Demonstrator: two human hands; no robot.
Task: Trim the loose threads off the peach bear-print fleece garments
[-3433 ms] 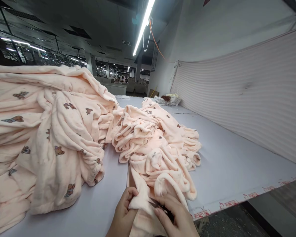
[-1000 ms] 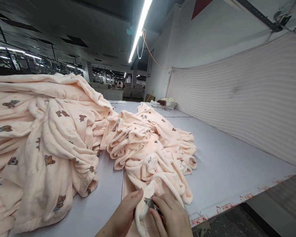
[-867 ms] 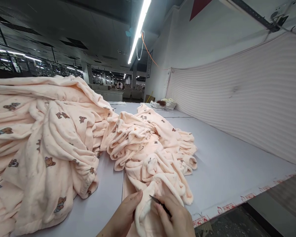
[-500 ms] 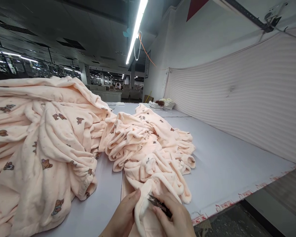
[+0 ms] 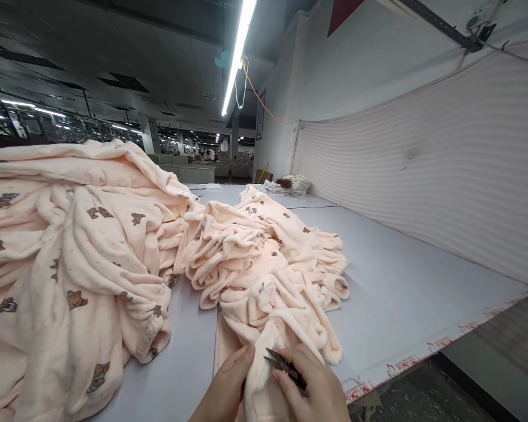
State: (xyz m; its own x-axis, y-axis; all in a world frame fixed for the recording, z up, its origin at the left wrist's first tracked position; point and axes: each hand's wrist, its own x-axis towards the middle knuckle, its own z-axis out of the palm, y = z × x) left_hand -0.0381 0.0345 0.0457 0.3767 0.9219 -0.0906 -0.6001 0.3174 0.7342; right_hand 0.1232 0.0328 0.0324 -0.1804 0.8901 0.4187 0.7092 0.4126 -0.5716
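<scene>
The left hand (image 5: 229, 384) is closed on the pink cloth (image 5: 255, 252), with its thumb on top and its other fingers mostly hidden. The right hand (image 5: 312, 387) grips small dark snips (image 5: 286, 366); their blades stand a little apart and point at the strip of cloth between the two hands. Whether the tips touch this cloth, I cannot tell.

The cloth lies rumpled across the middle of the tabletop (image 5: 391, 269), from the near edge, where the hands are, toward the far edge. It has small brown prints. To the left, a bigger heap (image 5: 92, 281) of similar printed cloth covers the left part of the tabletop; the two come together farther back, and where one ends is not clear.

A stack of light pieces (image 5: 298, 185) is near the far edge. Along the tabletop's right side hangs a striped sheet (image 5: 405, 170), and red-marked tape (image 5: 402, 367) follows the near right edge up to the corner.
</scene>
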